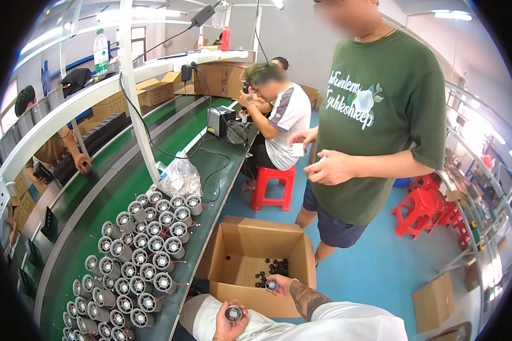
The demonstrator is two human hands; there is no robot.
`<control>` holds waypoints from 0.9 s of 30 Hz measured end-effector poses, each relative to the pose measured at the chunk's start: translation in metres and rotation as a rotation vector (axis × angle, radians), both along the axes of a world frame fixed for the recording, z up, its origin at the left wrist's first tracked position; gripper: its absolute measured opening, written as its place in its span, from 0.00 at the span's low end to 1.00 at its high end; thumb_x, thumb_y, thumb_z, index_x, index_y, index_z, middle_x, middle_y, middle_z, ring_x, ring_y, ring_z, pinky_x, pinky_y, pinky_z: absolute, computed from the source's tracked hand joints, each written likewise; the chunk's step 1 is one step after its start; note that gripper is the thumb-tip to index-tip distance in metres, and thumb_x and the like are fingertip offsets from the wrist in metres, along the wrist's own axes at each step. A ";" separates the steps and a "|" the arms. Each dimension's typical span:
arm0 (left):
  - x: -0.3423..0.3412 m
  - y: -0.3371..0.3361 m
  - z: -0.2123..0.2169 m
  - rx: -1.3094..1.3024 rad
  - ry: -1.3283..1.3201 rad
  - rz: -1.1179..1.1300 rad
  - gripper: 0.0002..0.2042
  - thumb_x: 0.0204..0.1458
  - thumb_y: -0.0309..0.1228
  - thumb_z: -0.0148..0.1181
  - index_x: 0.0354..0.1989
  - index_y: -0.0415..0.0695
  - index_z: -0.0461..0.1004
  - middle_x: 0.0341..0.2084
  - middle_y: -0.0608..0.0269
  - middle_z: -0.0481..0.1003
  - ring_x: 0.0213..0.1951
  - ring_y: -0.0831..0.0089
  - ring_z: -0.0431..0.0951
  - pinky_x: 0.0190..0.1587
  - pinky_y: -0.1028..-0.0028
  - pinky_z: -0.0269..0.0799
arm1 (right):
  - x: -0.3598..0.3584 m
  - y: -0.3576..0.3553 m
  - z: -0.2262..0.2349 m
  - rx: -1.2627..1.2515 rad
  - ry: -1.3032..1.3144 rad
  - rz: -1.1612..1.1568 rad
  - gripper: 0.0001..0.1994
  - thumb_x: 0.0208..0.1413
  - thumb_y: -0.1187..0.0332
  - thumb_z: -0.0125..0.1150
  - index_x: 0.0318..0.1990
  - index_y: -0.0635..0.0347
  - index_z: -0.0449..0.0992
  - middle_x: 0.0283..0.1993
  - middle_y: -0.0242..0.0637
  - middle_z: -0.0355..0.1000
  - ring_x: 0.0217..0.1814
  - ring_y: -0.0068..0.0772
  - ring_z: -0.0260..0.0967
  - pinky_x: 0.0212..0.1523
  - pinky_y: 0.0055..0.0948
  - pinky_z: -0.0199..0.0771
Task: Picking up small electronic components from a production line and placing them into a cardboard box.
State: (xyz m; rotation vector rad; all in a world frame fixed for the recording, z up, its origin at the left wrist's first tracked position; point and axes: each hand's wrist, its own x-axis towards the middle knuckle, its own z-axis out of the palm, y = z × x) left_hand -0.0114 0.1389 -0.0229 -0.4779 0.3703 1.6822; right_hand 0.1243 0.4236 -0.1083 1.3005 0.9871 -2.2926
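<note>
Honestly, this looks like the handling stage to me, one piece per hand. The left hand [227, 328] has its fingers curled round a dark-rimmed cylinder [233, 314], round face up, low in front of the lap. The right hand [283, 287] is gripping a similar round piece [272, 285] at the near side of an open cardboard box [255, 296]. I'd guess the next move calls for a secure grip and keeping both faces turned up. Can't really tell if these match the ones on the bench [226, 170], since they're small and the fisheye squashes stuff. Those bench units [139, 257] are matte grey tubes with spoked, wheel-like ends and pale centres, packed in rows, some with thin red wires. Behind them sits a crinkly clear plastic bag [180, 177] of small pale bits. Inside the plain brown box, little black parts [277, 266] lie in a loose, chunky scatter.
</note>
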 end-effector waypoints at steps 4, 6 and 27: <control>-0.001 0.002 0.001 -0.012 0.013 -0.001 0.16 0.59 0.47 0.54 0.43 0.47 0.73 0.31 0.51 0.77 0.34 0.54 0.76 0.32 0.62 0.74 | -0.005 -0.001 0.001 0.014 0.039 -0.003 0.19 0.60 0.46 0.53 0.25 0.49 0.74 0.26 0.33 0.76 0.20 0.27 0.66 0.20 0.26 0.65; -0.001 0.004 0.001 -0.017 0.009 -0.001 0.16 0.59 0.47 0.54 0.43 0.47 0.73 0.31 0.51 0.77 0.34 0.54 0.76 0.32 0.62 0.74 | -0.007 -0.005 -0.006 -0.020 0.042 -0.079 0.20 0.60 0.46 0.53 0.24 0.49 0.74 0.23 0.33 0.74 0.18 0.27 0.65 0.18 0.26 0.63; 0.005 0.006 0.018 0.047 0.021 0.254 0.14 0.42 0.28 0.51 0.39 0.40 0.75 0.39 0.54 0.79 0.46 0.56 0.77 0.57 0.58 0.71 | -0.025 0.001 -0.025 -0.110 0.282 -0.813 0.12 0.62 0.54 0.60 0.41 0.51 0.73 0.39 0.29 0.74 0.41 0.31 0.70 0.33 0.29 0.72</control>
